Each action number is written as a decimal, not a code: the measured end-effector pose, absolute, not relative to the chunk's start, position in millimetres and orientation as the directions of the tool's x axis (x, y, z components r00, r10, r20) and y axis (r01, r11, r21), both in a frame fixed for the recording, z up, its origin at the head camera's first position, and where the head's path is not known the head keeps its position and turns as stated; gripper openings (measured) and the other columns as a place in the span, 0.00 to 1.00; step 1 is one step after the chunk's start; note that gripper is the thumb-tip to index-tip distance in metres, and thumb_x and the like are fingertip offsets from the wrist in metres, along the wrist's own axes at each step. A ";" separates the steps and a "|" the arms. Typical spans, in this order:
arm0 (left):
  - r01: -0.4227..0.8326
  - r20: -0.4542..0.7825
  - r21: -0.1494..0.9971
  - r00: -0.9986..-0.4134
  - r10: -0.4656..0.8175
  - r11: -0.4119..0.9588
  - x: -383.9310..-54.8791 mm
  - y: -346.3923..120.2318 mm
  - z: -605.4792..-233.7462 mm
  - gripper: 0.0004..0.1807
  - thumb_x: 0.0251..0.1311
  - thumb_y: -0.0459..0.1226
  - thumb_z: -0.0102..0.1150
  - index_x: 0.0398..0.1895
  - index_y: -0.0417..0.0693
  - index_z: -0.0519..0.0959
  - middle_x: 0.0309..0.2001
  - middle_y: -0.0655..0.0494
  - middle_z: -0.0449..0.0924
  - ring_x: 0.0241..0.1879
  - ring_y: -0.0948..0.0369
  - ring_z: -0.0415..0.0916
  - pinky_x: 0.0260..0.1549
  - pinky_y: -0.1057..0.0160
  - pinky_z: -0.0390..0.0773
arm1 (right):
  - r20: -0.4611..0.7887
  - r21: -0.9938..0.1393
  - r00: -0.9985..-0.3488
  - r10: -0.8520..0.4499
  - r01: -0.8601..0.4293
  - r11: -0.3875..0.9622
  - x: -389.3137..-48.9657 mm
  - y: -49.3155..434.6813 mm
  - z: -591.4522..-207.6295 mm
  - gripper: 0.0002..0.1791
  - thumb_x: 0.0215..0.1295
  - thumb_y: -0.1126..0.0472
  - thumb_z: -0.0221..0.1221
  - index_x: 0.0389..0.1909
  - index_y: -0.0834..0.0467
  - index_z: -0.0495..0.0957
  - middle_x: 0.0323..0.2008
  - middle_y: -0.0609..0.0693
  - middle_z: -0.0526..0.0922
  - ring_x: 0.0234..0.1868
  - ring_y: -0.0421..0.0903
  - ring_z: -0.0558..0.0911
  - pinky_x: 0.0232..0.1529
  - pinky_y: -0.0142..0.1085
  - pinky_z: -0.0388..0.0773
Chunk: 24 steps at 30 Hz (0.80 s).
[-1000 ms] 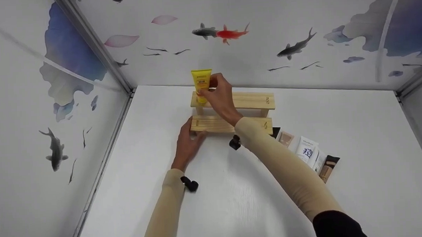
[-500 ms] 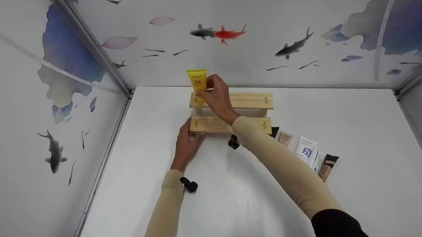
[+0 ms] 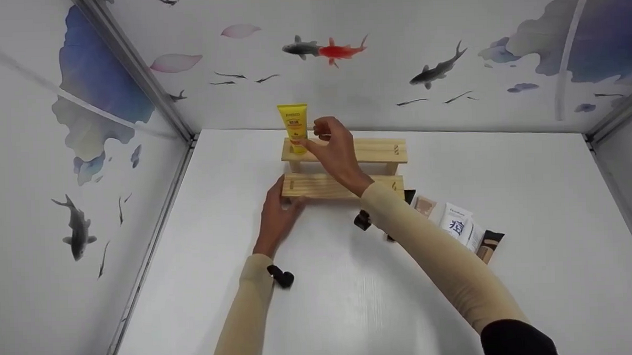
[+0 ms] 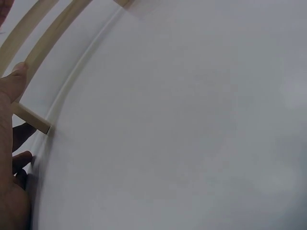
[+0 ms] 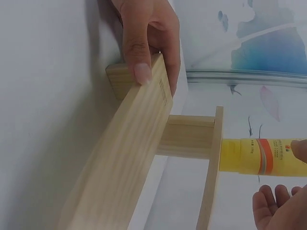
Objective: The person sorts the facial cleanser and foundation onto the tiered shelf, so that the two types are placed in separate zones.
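White table (image 3: pixel 320 308) spreads nearer than the fingers. The wooden stand's (image 3: pixel 321 186) lower left end sits in the left hand's (image 3: pixel 278 218) grip. Right hand's (image 3: pixel 341 153) fingers, loosely bent, leave a gap beside the upright yellow tube (image 3: pixel 295 123), thumb at its lower edge, on the upper left end.

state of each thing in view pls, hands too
Yellow tube: upright, cap down on upper shelf
Stand: upright
Left hand: gripping lower shelf's left end
Right hand: fingers loosely curled, off the tube; thumb contact unclear
White tubes: lying flat
Black-ended tube: lying, partly hidden
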<state>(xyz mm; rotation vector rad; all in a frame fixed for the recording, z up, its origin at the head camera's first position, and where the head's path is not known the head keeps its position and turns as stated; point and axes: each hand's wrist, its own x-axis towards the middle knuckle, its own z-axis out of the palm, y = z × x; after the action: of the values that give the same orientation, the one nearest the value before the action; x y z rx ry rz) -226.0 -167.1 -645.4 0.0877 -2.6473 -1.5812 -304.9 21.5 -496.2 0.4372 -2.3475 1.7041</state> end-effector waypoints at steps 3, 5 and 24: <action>-0.021 0.022 0.876 -0.996 -0.084 0.482 -226.7 -167.8 -645.6 0.58 0.67 0.74 0.62 0.91 0.60 0.54 0.86 0.56 0.60 0.82 0.54 0.61 0.82 0.43 0.60 | 0.372 -0.881 -0.922 -0.105 -0.387 0.273 -298.9 33.5 -497.6 0.23 0.72 0.59 0.75 0.61 0.63 0.80 0.55 0.55 0.84 0.58 0.53 0.85 0.65 0.40 0.83; -0.025 0.020 0.874 -0.996 -0.087 0.485 -226.9 -167.8 -646.4 0.58 0.67 0.75 0.61 0.91 0.60 0.54 0.86 0.56 0.60 0.83 0.54 0.60 0.82 0.44 0.59 | 0.394 -0.873 -0.914 -0.096 -0.405 0.272 -294.8 42.5 -499.2 0.22 0.72 0.60 0.75 0.60 0.64 0.80 0.53 0.55 0.85 0.58 0.54 0.85 0.65 0.40 0.84; 0.034 0.066 0.880 -0.996 -0.053 0.474 -227.6 -169.2 -651.5 0.56 0.70 0.70 0.63 0.91 0.56 0.55 0.86 0.51 0.59 0.85 0.51 0.55 0.84 0.45 0.55 | 0.499 -0.818 -0.859 -0.114 -0.510 0.265 -258.2 134.7 -503.0 0.19 0.72 0.61 0.75 0.57 0.64 0.82 0.53 0.58 0.85 0.56 0.63 0.84 0.62 0.56 0.83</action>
<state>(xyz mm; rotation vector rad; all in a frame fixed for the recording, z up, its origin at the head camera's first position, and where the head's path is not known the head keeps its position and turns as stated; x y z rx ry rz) -227.6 -169.2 -651.5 0.0170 -2.6239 -1.5698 -258.2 134.7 -503.0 0.5696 -2.2019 1.6220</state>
